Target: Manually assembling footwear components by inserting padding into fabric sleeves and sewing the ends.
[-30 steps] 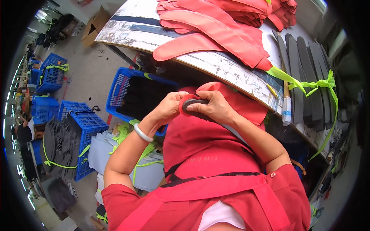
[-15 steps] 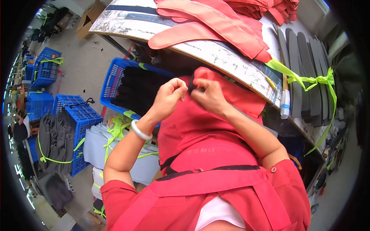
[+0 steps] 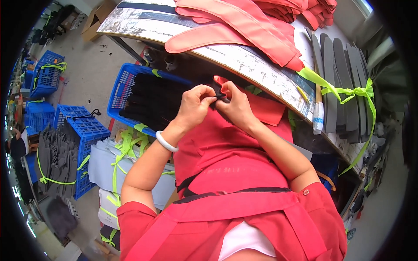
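Your left hand (image 3: 194, 105) and right hand (image 3: 234, 105) meet just above the middle of the view, fingertips together. Between them you pinch a small black piece (image 3: 219, 94), both hands closed on it at the top edge of the red cloth (image 3: 226, 143) that lies down your lap. The black piece is mostly hidden by your fingers, so its shape cannot be told. A white bangle (image 3: 166, 142) sits on your left wrist.

At 12 o'clock from your hands, the worktable (image 3: 244, 61) runs slantwise, with a heap of red cloth pieces (image 3: 248, 21) on it. At 2 o'clock, a bundle of dark grey strips (image 3: 344, 78) is tied with a bright green ribbon (image 3: 344, 91). At 9 o'clock, just beside your left hand and lower down on the floor, a blue crate (image 3: 126, 87) holds black pieces. Farther out at 8 o'clock stand more blue crates (image 3: 82, 130) and a grey bundle (image 3: 54, 156) tied in green.
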Demonstrator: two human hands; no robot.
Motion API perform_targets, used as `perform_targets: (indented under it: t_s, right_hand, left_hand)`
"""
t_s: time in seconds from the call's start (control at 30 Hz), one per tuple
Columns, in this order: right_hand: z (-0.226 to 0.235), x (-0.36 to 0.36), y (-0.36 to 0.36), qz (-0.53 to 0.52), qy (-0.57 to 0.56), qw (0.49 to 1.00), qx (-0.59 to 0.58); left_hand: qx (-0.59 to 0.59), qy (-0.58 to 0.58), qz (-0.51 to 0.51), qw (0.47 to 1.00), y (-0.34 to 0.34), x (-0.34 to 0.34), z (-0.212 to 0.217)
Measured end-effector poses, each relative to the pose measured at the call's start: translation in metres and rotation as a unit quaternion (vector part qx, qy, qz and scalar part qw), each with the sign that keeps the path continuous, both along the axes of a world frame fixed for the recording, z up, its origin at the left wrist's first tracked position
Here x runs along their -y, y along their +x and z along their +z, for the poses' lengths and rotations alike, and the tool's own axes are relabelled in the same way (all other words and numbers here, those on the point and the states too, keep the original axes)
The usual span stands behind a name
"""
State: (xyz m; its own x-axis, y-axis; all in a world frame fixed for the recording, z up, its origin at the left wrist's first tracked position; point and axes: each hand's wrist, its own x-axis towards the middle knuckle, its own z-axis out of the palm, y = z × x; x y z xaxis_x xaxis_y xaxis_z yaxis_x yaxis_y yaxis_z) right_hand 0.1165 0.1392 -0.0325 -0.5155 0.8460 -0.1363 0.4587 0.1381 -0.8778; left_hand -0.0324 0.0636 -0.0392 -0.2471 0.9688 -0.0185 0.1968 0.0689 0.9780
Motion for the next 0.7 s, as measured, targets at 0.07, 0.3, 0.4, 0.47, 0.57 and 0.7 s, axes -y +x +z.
perform_targets:
  t_s: [0.07, 0.3, 0.4, 0.47, 0.57, 0.7]
  right_hand:
    - [-0.018, -0.013, 0.001, -0.001, 0.015, 1.000, -0.022]
    - [0.066, -0.013, -0.005, 0.083, 0.006, 0.990, -0.112]
    - [0.117, 0.008, -0.008, 0.102, -0.037, 0.952, -0.285]
    - [0.134, 0.014, -0.008, 0.122, -0.052, 0.947, -0.294]
    - [0.112, 0.011, -0.020, 0.080, 0.212, 0.954, -0.196]
    - [0.060, -0.016, -0.039, -0.009, 0.321, 0.946, -0.039]
  left_hand:
    - [-0.040, 0.056, 0.013, 0.998, 0.009, -0.005, -0.011]
    - [0.355, 0.007, -0.021, 0.934, -0.002, 0.024, -0.003]
    - [0.241, 0.293, -0.052, 0.924, -0.001, 0.019, 0.087]
    - [0.258, 0.307, -0.090, 0.912, 0.006, 0.013, 0.093]
    - [0.553, 0.256, -0.011, 0.793, 0.032, -0.003, 0.097]
    - [0.704, 0.128, -0.016, 0.698, 0.043, -0.023, 0.021]
